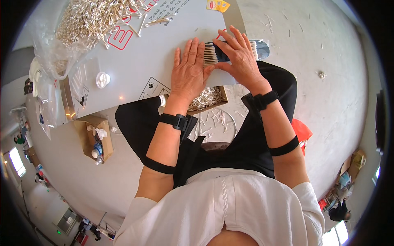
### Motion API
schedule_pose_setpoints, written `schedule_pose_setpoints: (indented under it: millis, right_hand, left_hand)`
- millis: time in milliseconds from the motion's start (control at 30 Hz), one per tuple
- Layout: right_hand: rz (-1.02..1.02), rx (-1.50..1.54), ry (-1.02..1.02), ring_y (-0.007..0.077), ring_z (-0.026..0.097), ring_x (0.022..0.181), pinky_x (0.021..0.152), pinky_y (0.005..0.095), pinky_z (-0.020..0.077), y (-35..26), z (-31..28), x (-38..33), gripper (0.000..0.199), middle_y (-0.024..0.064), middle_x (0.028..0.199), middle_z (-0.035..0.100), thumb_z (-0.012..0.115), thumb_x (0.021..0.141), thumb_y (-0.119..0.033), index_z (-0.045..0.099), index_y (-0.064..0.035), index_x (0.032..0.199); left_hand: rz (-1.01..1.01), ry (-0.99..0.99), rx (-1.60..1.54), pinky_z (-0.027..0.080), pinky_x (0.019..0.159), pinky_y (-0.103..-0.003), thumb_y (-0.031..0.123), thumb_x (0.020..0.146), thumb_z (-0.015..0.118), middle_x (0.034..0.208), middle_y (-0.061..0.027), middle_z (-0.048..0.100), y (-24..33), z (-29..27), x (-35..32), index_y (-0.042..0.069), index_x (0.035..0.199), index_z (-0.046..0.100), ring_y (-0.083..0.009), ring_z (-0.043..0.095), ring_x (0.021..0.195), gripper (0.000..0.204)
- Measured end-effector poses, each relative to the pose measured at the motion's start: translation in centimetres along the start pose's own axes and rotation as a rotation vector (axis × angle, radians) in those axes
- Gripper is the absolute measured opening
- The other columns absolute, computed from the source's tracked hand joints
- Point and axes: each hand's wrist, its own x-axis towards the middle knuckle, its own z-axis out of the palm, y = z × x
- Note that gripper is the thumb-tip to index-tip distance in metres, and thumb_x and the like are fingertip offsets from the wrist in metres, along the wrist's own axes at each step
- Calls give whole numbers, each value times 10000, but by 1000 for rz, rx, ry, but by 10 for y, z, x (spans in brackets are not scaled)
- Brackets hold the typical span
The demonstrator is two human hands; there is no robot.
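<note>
A flat pack of cotton swabs (210,55) lies at the near right edge of the grey board, its swabs lined up side by side beneath a black band. One end with clear film sticks out past my right hand. My left hand (188,69) lies flat with straight fingers, its thumb at the pack's left end. Across the pack's middle rests my right hand (241,59), fingers spread and thumb stretched out toward the left one. Loose cotton swabs (88,22) are heaped at the far left, partly on a clear plastic bag (67,57).
A small white cup (102,80) stands on the grey board (135,67). Yellow packets (218,5) lie at its far edge. Below the board sits a carton of swabs (223,96). A cardboard box with rubbish (84,137) and a red bag (301,130) flank my legs. Swabs litter the floor.
</note>
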Motion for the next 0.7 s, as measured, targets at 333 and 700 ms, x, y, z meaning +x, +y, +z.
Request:
schedule_pose_setpoints:
  millis: [333, 700]
  right_hand:
    - [-57, -33, 177, 291, 459, 1317, 1103, 447, 357, 1, -4, 3, 353, 79, 1276, 600, 787, 761, -248, 705, -121, 1079]
    - [426, -93, 14, 366, 645, 844, 738, 447, 534, -5, -18, 1, 251, 150, 965, 638, 697, 808, -191, 616, -15, 967]
  left_hand:
    - [-24, -27, 12, 138, 1196, -521, 448, 971, 494, 1594, -115, 254, 1, 0, 0, 95, 1523, 293, -261, 223, 1482, 685]
    - [-41, -23, 5, 110, 1202, -517, 494, 974, 463, 1605, -114, 232, 9, 3, 4, 88, 1532, 266, -258, 199, 1491, 717]
